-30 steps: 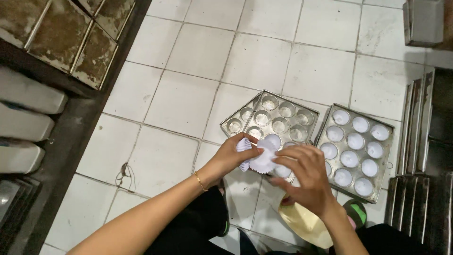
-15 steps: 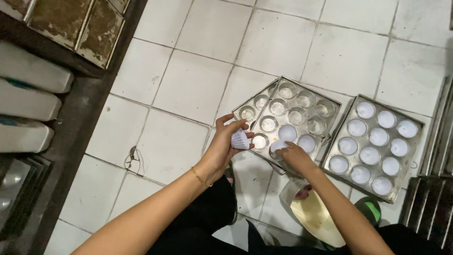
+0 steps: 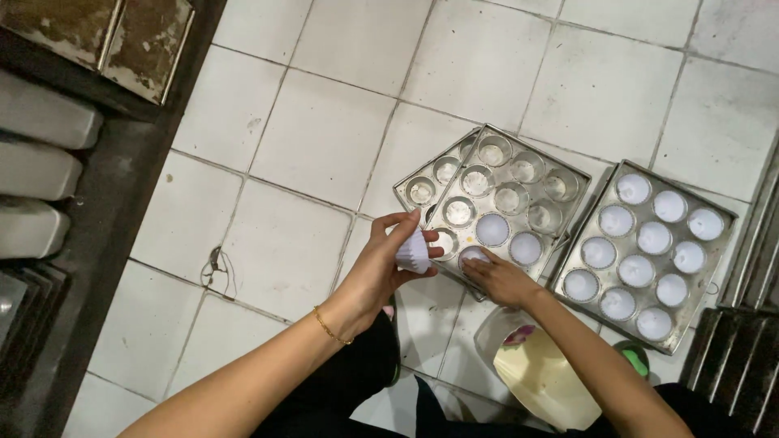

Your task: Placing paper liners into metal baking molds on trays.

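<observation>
My left hand [image 3: 388, 259] holds a small stack of white pleated paper cup liners [image 3: 413, 253] just left of a metal muffin tray [image 3: 568, 174] on the tiled floor. My right hand [image 3: 499, 278] presses a white liner [image 3: 472, 256] into a cup at the tray's near edge. Two neighbouring cups hold liners [image 3: 510, 238]; the other cups are bare metal. A second muffin tray [image 3: 714, 268] to the right has a white liner in every cup. Another tray [image 3: 406, 188] lies partly under the first.
A dark metal rack [image 3: 89, 203] with baking pans and trays runs down the left side. Stacked dark trays [image 3: 738, 357] stand at the right edge. A pale yellow plastic bag [image 3: 544, 377] lies by my knees. The floor is white tile.
My right hand has moved from the liner stack down to the tray and set a liner into a near cup. The view has shifted, so the trays appear further right and lower.
</observation>
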